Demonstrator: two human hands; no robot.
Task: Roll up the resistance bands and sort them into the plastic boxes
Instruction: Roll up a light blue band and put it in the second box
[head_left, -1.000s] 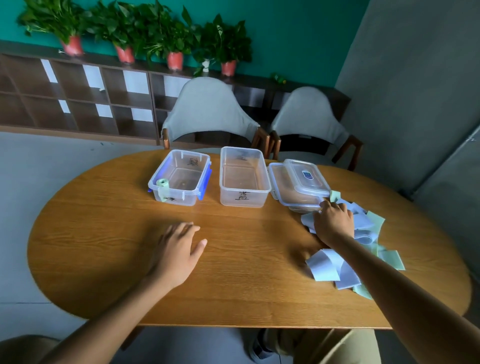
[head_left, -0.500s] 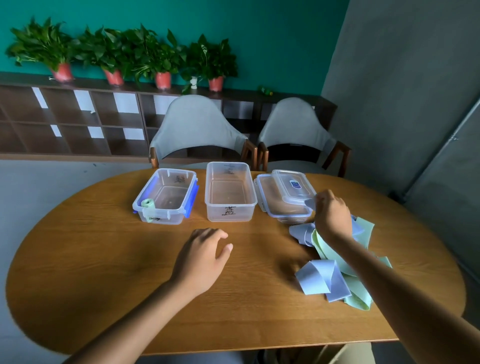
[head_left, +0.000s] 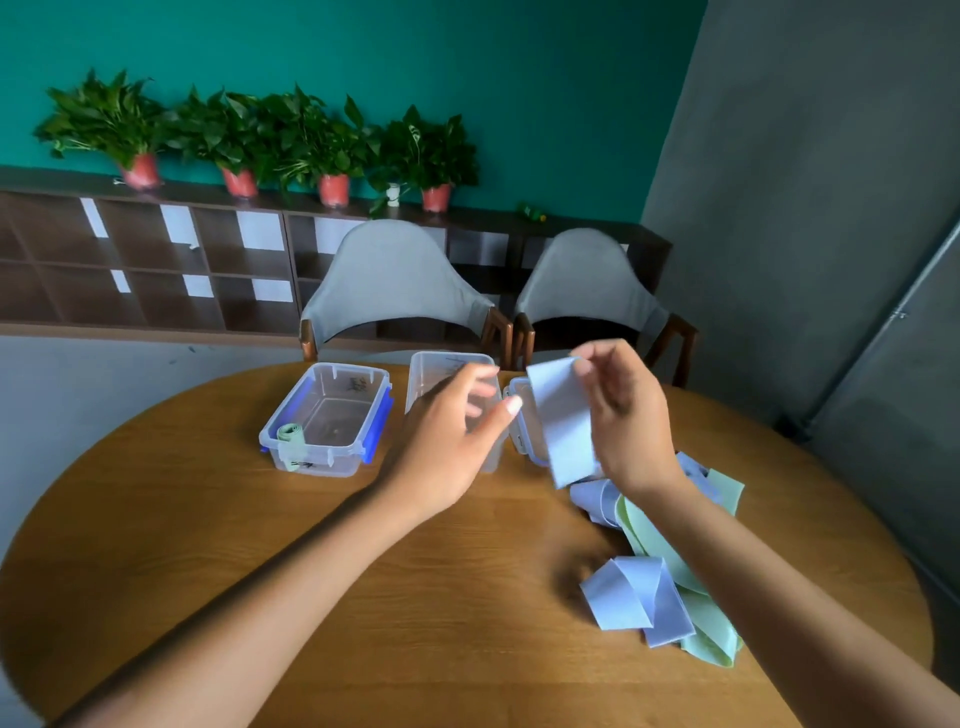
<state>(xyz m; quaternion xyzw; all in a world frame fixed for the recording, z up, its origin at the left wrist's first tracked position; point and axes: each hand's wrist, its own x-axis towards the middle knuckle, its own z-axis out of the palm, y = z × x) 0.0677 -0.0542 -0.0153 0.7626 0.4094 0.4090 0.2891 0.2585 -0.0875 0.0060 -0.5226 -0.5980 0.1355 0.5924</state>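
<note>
Oval wooden desk (head_left: 208, 545) in foreground. Two grey chairs (head_left: 395, 280) (head_left: 584, 283) stand at its far edge. Behind them, a dark cubby shelf (head_left: 156, 265) carries five potted plants (head_left: 260, 140) against a teal wall (head_left: 467, 62).

The oval wooden worktop (head_left: 208, 545) carries 3 clear plastic boxes (head_left: 327, 421) in a row at its far side, and a loose heap of blue and green resistance bands (head_left: 660, 587) lies at the right.
</note>
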